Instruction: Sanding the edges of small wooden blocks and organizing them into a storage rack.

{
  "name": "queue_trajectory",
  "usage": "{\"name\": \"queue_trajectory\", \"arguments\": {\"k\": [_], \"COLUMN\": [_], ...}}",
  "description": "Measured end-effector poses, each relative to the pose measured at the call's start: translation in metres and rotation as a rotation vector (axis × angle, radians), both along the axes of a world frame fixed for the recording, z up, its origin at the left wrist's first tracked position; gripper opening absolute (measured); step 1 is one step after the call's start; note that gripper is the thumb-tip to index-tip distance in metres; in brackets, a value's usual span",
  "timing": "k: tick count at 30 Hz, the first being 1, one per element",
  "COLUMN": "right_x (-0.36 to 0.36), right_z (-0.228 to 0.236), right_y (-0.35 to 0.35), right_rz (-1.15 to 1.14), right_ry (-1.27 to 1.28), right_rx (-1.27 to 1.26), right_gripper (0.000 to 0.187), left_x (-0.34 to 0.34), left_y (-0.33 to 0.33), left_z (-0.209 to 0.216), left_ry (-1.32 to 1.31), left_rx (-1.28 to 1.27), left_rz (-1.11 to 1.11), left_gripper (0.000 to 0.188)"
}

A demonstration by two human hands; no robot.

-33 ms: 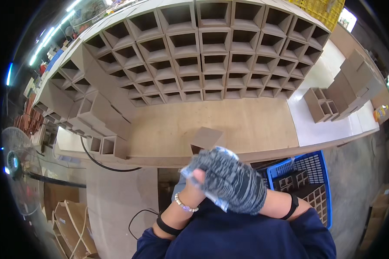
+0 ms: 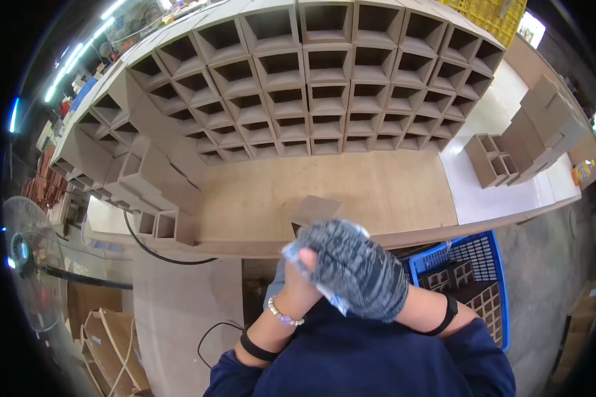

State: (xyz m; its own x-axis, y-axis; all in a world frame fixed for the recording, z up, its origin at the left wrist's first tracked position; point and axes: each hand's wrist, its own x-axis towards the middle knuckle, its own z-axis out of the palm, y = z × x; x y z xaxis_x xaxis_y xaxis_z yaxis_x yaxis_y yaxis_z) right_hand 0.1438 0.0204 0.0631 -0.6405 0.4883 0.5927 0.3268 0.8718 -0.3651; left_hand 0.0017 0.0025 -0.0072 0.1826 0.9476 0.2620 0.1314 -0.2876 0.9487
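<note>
The glove (image 2: pixel 361 274), grey and knitted, is covering the right hand (image 2: pixel 351 264) and is reaching down to the wrist, so it is looking fully on. The left hand (image 2: pixel 301 281) is pressing against it, with its bare thumb lying along the glove's edge. Its other fingers are hiding underneath, so I cannot tell how far either of the hands is closing, or whether anything is sitting between them. Blue and white material is showing at the glove's rim; whether it is belonging to the glove is unclear.

Both hands are meeting in front of the body, at the near edge of the bench (image 2: pixel 391 192). Just beyond them one lone box (image 2: pixel 316 210) is standing, partly hidden and apart from the piles.

As for what is done, the back stack (image 2: pixel 328 114) is standing in five rows, about nine open boxes across. The left stack (image 2: pixel 155 175) is overlapping itself too much for counting. The right group (image 2: pixel 540 126) is showing about four small openings. One blue basket (image 2: pixel 503 304) is holding more boxes, too crowded for a count. What is left cannot be told beyond that single box. One glove, one bead bracelet (image 2: pixel 285 314) and one fan (image 2: pixel 24 255) are also showing.
</note>
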Motion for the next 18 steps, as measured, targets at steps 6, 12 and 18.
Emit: {"name": "queue_trajectory", "arguments": {"k": [6,12,18], "right_x": [0.037,0.016,0.037], "right_z": [-0.086,-0.019,-0.06], "right_y": [0.09,0.059,0.075], "right_rz": [-0.595,-0.478,-0.488], "right_ry": [-0.458,-0.48,-0.416], "right_rx": [0.089,0.031,0.049], "right_gripper": [0.036,0.038,0.036], "left_x": [0.004,0.004,0.004], "left_y": [0.007,0.005,0.003], "left_z": [-0.006,-0.003,0.0], "left_ry": [0.382,0.411,0.389], "left_rx": [0.343,0.323,0.349], "left_rz": [0.202,0.205,0.224], "left_gripper": [0.043,0.037,0.029]}}
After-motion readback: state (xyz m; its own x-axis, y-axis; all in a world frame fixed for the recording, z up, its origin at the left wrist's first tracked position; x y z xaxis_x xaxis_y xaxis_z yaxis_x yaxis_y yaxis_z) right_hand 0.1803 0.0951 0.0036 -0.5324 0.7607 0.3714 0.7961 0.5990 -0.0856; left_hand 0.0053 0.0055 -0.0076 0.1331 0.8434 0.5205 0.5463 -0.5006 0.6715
